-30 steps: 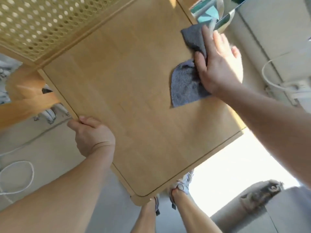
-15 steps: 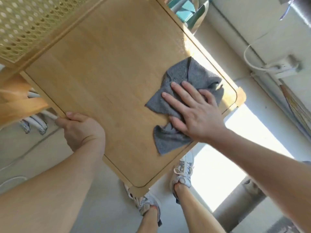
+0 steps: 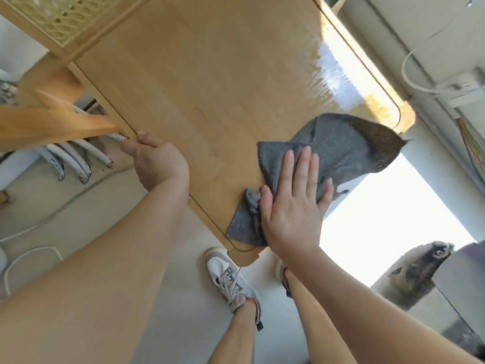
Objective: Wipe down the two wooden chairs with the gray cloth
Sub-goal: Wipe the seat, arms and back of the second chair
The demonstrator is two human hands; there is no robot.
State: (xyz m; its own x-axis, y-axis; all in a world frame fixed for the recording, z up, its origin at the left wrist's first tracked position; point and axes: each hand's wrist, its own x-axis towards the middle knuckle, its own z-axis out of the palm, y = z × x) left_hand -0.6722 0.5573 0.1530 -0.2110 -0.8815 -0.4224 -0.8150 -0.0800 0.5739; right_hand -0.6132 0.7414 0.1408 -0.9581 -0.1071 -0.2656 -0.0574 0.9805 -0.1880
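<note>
A wooden chair fills the upper view, its flat seat (image 3: pixel 215 82) facing me and its woven cane back (image 3: pixel 60 17) at top left. The gray cloth (image 3: pixel 338 151) lies spread over the seat's near right edge, one corner hanging off into sunlight. My right hand (image 3: pixel 294 206) presses flat on the cloth with straight fingers. My left hand (image 3: pixel 154 158) grips the seat's left edge, fingers curled round it. Part of a second wooden chair (image 3: pixel 49 122) shows at the left.
White power cables (image 3: pixel 78 161) hang below the left chair part, and more cord loops on the floor at lower left. A white power strip (image 3: pixel 464 88) sits by the right wall. My sneakered feet (image 3: pixel 231 279) stand under the seat. A dark object (image 3: pixel 420 269) lies at lower right.
My right hand has dragged the cloth from the seat's far right corner down to its near right edge. The left hand has kept its grip on the left edge.
</note>
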